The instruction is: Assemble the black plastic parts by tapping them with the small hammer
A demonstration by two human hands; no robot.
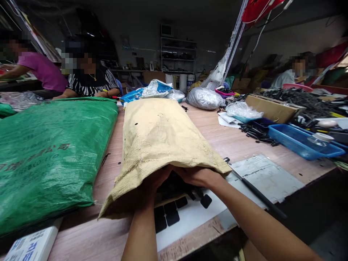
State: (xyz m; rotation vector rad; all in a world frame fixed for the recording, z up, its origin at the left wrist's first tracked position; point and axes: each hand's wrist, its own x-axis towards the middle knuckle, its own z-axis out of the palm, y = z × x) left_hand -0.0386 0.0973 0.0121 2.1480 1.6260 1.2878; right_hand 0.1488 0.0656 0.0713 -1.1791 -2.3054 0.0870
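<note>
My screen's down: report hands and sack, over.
Left hand, right hand partly inside tan sack, fingertips hidden. Sack lies on table. Rod near its right corner.

Workshop: long worktable (205, 125), heaped black parts (296, 98), blue plastic tray (290, 145), back shelving (178, 59), co-workers (45, 70) seated.

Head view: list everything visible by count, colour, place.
Table: 1, pinkish, centre
Tan sack: 1, tan, mid-table
Green sack: 1, green, left
Box: 1, white, lower-left
Sheet: 1, white, under tan sack's mouth
Pads: 4+, black, on sheet
Tool: 1, black-handled, across mat
Mat: 1, grey, right
Trays: 2+, blue, right
Jar: 1, clear, at trays
Parts: many, black, right
Cardboard: 1+, brown, right
Plastic bags: several, grey/blue-white, back
People: 3, varied clothing, background
Shelf: 1, grey, background
Left hand: 1, bare, tan sack's mouth
Right hand: 1, bare, tan sack's mouth
</note>
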